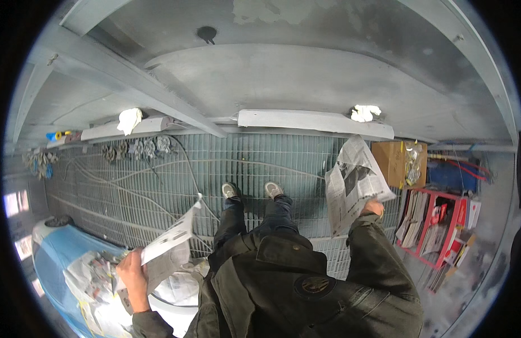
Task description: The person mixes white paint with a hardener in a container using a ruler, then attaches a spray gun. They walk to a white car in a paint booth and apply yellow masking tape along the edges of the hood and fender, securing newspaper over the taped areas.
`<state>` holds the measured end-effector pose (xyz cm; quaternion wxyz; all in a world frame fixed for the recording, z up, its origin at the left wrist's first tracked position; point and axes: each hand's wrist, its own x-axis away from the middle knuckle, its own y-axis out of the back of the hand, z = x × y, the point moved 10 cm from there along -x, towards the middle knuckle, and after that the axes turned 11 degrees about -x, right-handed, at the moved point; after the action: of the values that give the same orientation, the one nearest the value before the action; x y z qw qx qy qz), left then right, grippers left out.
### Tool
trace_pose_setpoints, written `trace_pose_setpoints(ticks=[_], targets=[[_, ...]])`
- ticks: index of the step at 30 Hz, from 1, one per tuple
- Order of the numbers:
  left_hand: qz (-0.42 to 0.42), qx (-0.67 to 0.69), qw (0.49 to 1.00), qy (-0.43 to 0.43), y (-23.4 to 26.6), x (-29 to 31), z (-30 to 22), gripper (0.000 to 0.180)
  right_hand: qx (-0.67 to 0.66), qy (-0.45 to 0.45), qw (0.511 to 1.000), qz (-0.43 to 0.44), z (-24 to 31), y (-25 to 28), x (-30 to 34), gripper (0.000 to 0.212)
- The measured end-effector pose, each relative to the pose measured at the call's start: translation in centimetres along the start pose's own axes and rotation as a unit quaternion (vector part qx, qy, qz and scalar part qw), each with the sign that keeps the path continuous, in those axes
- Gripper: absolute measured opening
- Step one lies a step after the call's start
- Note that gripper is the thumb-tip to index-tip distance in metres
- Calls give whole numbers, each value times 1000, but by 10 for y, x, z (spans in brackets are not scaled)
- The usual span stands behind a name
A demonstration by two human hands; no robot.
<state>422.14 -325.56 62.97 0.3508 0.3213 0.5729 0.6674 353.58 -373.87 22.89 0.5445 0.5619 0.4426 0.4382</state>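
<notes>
My left hand, out at the lower left, grips a folded newspaper sheet whose far corner sticks up and away from me. On the right, my right hand is closed on the lower corner of a second newspaper sheet, which hangs spread out and creased above the grating. The two sheets are apart, one on each side of my body. Below my left hand, a blue car body part is partly covered with masking paper and tape.
Metal floor grating lies under my feet, with a hose snaking across it. To the right stand a cardboard box and a red rack holding stacked papers. Along the wall run a grey ledge and several hanging grey bundles.
</notes>
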Motion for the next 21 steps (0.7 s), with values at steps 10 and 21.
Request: trace_pose_setpoints(ticks=[10, 21], targets=[[43, 50, 961, -270, -66, -100, -78, 26, -570, 120, 801, 139, 343, 130, 197, 39], [10, 92, 916, -389, -49, -121, -141, 13, -335, 555, 756, 96, 441, 346, 373, 22]])
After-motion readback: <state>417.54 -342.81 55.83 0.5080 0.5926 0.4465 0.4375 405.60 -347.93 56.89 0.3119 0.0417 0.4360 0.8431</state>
